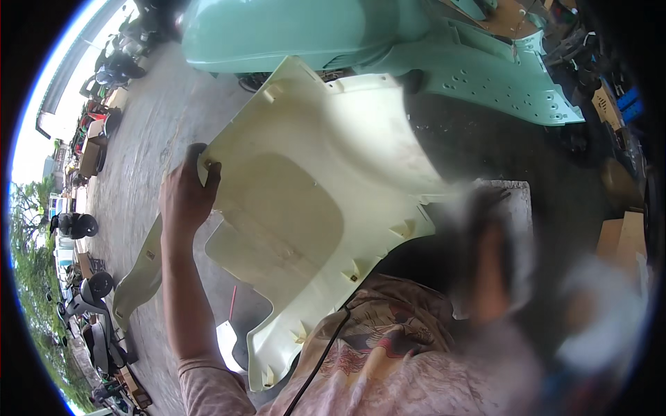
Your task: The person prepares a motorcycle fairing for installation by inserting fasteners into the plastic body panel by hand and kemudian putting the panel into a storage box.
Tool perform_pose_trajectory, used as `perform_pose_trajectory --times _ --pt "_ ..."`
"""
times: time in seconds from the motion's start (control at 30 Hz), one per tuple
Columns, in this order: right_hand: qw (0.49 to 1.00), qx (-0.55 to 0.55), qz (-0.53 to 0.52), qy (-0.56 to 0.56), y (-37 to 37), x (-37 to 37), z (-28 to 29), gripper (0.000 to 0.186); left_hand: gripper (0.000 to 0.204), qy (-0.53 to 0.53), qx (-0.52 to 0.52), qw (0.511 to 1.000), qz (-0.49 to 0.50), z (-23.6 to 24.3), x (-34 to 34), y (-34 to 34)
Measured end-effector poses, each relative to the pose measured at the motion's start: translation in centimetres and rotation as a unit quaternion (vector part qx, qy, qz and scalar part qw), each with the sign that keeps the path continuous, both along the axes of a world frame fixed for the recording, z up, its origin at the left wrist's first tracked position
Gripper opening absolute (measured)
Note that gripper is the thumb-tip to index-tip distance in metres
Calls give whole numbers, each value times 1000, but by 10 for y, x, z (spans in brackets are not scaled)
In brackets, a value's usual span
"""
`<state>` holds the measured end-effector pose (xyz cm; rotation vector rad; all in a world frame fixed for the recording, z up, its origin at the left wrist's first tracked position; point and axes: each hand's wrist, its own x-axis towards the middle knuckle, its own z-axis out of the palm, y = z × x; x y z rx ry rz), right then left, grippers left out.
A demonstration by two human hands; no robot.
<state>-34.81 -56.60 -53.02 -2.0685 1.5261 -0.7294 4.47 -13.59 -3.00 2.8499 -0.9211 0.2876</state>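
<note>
A large cream plastic scooter body panel (pixel 368 149) is tilted in front of me, its hollow inner side with small clip tabs toward me. My left hand (pixel 191 191) grips its left edge, thumb and fingers closed over the rim. My right hand (pixel 485 204) is smeared by motion beside the panel's right corner; its fingers cannot be made out, nor whether it touches the panel. The panel's lower edge lies close to my shirt. Left of my left forearm, a second curved cream trim piece (pixel 142 281) rests low down, partly hidden by that arm.
A mint-green scooter body (pixel 291 35) with a perforated floor section (pixel 499 87) spans the far side. At the right stand a white foam-like box (pixel 517 208) and cardboard (pixel 628 239). Parked scooters (pixel 100 319) line the left. A thin red stick (pixel 233 303) shows below the panel.
</note>
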Motion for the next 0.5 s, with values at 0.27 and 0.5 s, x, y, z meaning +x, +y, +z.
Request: perform_pose_trajectory --times 0.27,0.5 --pt "914 197 -69 -348 19 12 153 41 31 -11 -5 1000 -11 -19 18 11" --pt "932 98 228 -266 133 76 325 28 31 18 -36 999 -28 -38 38 33"
